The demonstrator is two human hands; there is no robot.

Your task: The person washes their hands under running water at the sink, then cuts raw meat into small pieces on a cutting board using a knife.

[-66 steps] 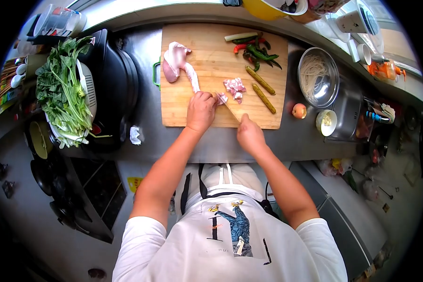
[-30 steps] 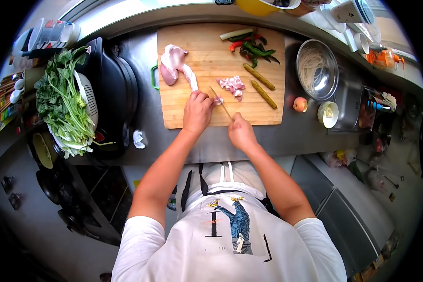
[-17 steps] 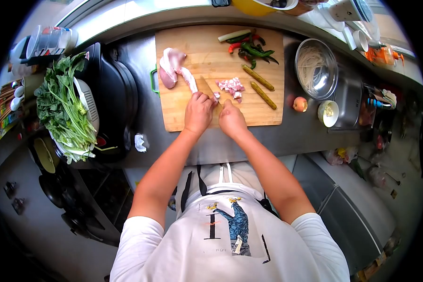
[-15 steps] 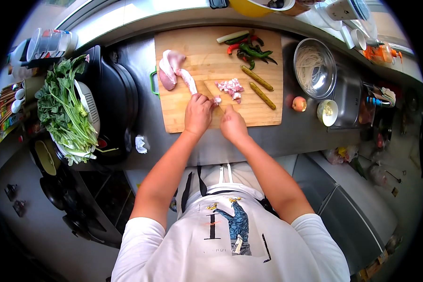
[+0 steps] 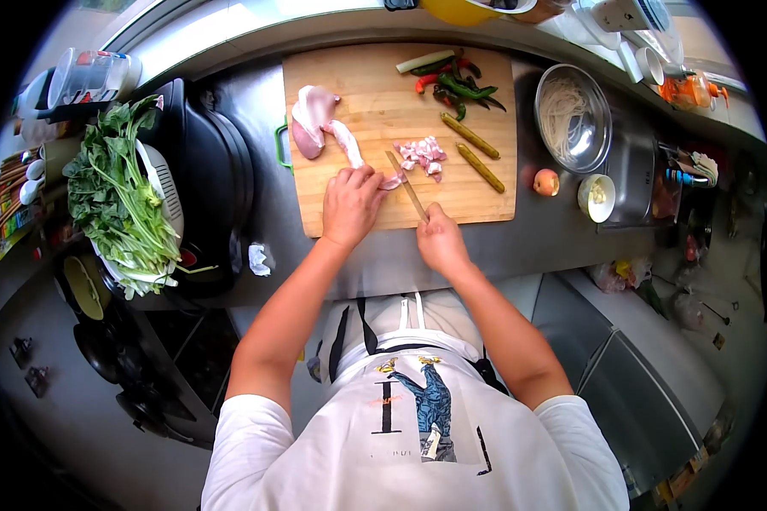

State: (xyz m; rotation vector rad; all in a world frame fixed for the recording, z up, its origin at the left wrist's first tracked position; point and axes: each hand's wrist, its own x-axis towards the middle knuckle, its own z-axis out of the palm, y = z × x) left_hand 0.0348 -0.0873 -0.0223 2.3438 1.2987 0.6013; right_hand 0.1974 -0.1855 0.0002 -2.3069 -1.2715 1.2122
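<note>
My right hand (image 5: 442, 242) is closed round the handle of a kitchen knife (image 5: 410, 191). Its blade slants up and left across the board, edge-on to me. The fingers of my left hand (image 5: 352, 207) are bent and pressed on a strip of raw meat (image 5: 392, 182), whose end pokes out to the right beside the blade. Just right of the blade lies a small heap of diced meat (image 5: 421, 157). Above my left hand, a larger piece of raw meat (image 5: 311, 125) and a narrow strip (image 5: 347, 145) rest on the wooden cutting board (image 5: 315, 200).
Two green-brown pickles (image 5: 481, 168), green and red chillies (image 5: 466, 89) and a pale stalk (image 5: 425, 62) lie on the board. To its right are a steel bowl (image 5: 573, 119), a reddish round fruit (image 5: 546, 181) and a small bowl (image 5: 596, 197). Leafy greens (image 5: 119, 196) fill a basket at left.
My right hand has drawn the knife down and to the right, so more of the blade shows apart from my left hand. The left hand has shifted slightly left and down.
</note>
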